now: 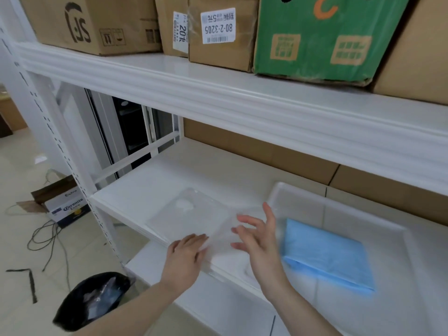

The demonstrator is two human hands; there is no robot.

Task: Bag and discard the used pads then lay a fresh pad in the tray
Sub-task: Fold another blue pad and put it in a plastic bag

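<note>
Your left hand (188,248) lies on the near edge of the clear plastic bag (191,214), which is flat on the white shelf (135,190). The fingers are bent over the bag's edge and seem to pinch it, but the plastic is blurred there, so the grip is not fully sure. Your right hand (258,236) is just beside it, to the right, with the fingers spread and straight; it holds nothing. The fingertips are at the right part of the bag, but you cannot tell if they touch it.

The bag is transparent, with a pale spot near its middle. To the right of it, on the same shelf, stands a clear plastic tray (339,209). Inside the tray lies a folded blue pad (327,253), flat on the bottom, nearer to the left wall of the tray.

Below left, on the floor, there is a bin with a black bag (80,304) inside; some crumpled clear plastic is visible in it. Farther left on the floor stands an open beer carton (65,207), with loose cables (46,236) near it.

On the upper shelf (218,93), above your hands, cardboard boxes (97,23) stand in a row, and a green box (322,37) is among them. More brown cardboard stands behind the tray, at the back of the lower shelf.
</note>
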